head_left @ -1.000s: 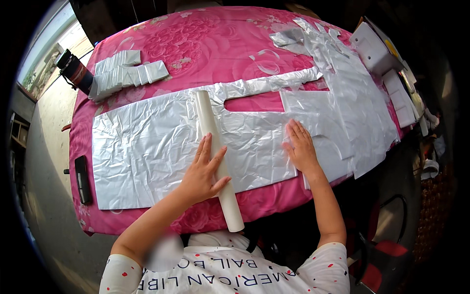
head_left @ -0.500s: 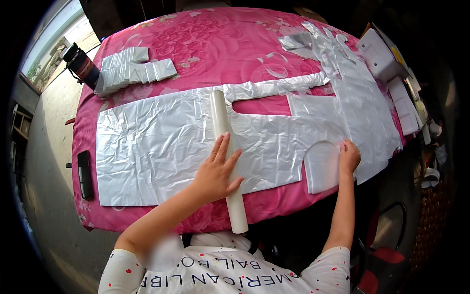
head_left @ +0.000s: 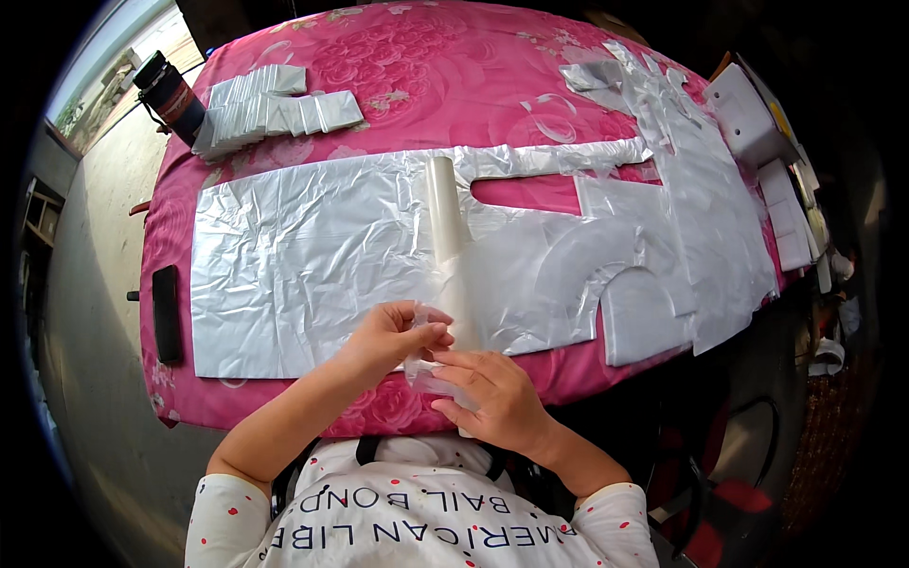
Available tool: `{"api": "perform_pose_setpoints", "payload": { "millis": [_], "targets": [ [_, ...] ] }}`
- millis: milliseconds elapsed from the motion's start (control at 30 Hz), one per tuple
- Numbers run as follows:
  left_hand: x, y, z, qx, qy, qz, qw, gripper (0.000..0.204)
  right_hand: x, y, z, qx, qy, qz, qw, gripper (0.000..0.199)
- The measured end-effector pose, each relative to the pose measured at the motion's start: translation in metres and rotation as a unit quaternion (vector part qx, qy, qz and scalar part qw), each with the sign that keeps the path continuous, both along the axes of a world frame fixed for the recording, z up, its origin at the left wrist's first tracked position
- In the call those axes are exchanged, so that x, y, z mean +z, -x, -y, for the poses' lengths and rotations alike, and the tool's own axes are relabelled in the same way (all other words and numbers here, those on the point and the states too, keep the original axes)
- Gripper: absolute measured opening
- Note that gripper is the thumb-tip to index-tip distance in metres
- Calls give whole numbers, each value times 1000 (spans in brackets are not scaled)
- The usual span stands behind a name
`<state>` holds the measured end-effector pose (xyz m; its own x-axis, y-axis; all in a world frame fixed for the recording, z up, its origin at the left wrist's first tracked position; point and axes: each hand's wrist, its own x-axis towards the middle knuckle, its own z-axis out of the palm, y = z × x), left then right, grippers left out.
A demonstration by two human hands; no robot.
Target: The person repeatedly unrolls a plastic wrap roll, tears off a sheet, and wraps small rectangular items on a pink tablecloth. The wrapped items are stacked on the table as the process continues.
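Observation:
Both hands are close together near the table's front edge. My left hand [head_left: 393, 336] pinches the edge of a thin clear plastic bag [head_left: 423, 377], thumb against fingers. Just to its right, my right hand [head_left: 502, 398] has its fingers bent on the same film. The film spreads over the lower part of a long whitish tube [head_left: 443, 204] and rightward in a see-through layer. Under the tube lies a wide stack of flat, silvery-white plastic bags [head_left: 275, 275] with cut-out handles. The tube's near end is mostly hidden by my hands.
Folded white bag packs [head_left: 256, 118] lie at the back left beside a dark bottle [head_left: 170, 99]. A black oblong object [head_left: 166, 314] rests at the left edge. White boxes [head_left: 753, 118] line the right edge of the pink tablecloth [head_left: 398, 57]. A red-seated chair [head_left: 743, 494] stands lower right.
My left hand has come off the tube and moved toward me to pinch the film. My right hand has swept left from the stack's right part, with clear film now over the tube.

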<state>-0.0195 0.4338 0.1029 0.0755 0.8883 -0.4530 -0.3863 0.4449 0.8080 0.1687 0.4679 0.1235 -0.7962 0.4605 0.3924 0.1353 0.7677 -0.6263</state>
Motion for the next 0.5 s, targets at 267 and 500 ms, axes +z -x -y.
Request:
{"api": "perform_pose_setpoints", "payload": {
  "millis": [267,500],
  "targets": [
    [-21,171,107,142,144,-183,962,14,-22,-20,37,-259,66,251,930,59],
    [17,183,107,1,14,-821,571,34,-28,-25,42,-231,199,294,906,43]
  ]
}}
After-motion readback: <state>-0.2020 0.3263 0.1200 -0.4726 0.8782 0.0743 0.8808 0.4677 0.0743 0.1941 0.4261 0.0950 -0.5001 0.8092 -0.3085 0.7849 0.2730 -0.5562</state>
